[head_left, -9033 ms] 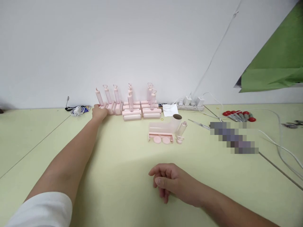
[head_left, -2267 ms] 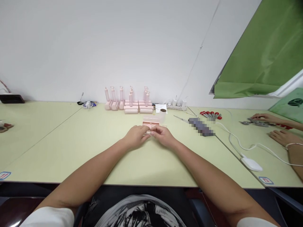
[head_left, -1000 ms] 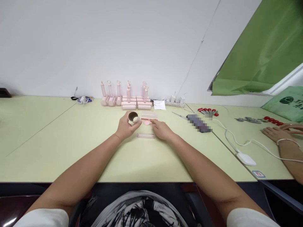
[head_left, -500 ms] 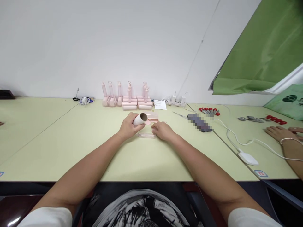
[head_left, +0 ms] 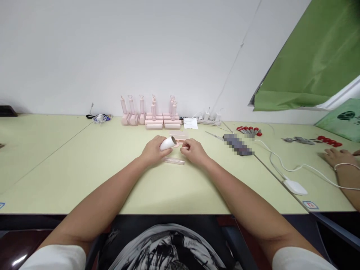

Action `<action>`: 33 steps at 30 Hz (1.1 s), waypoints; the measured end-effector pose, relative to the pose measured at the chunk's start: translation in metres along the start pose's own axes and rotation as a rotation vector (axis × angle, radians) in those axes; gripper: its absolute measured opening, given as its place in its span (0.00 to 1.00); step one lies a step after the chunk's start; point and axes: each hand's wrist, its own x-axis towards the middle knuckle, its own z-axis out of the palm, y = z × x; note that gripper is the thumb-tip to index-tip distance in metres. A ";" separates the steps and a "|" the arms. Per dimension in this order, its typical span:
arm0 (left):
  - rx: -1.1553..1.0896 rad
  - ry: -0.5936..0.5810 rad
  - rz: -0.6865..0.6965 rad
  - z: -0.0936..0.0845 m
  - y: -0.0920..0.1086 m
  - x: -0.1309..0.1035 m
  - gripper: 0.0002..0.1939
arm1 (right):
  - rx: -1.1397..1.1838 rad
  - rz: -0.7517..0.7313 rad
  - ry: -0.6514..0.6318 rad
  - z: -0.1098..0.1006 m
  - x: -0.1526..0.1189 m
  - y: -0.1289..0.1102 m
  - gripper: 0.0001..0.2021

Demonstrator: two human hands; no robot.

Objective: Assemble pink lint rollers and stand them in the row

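1. Fingers of left hand (head_left: 154, 150) curled round white roll (head_left: 168, 144), tilted left of right hand (head_left: 194, 150).
2. Right fingers were bent inward; couldn't tell grip.
3. Roll looked light, stiff; mid-barrel hold suited.

Bright, even indoor light washes the plain white wall (head_left: 140, 48) and pale yellow-green desk (head_left: 84, 161), leaving a soft shadow near its front edge. Glare streaks a glossy dark-brown surface (head_left: 30, 243). Wide-angle distortion stretches the edges; fine detail is soft.
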 end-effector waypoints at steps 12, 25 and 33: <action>0.026 -0.080 0.081 -0.001 0.012 -0.006 0.20 | 0.791 -0.090 0.077 0.012 -0.015 -0.025 0.18; -0.022 -0.039 0.076 0.001 0.012 -0.007 0.19 | 0.890 -0.072 0.035 0.019 -0.011 -0.016 0.20; -0.056 0.037 -0.018 0.003 0.002 -0.003 0.19 | 0.802 -0.084 0.045 0.012 -0.013 -0.010 0.21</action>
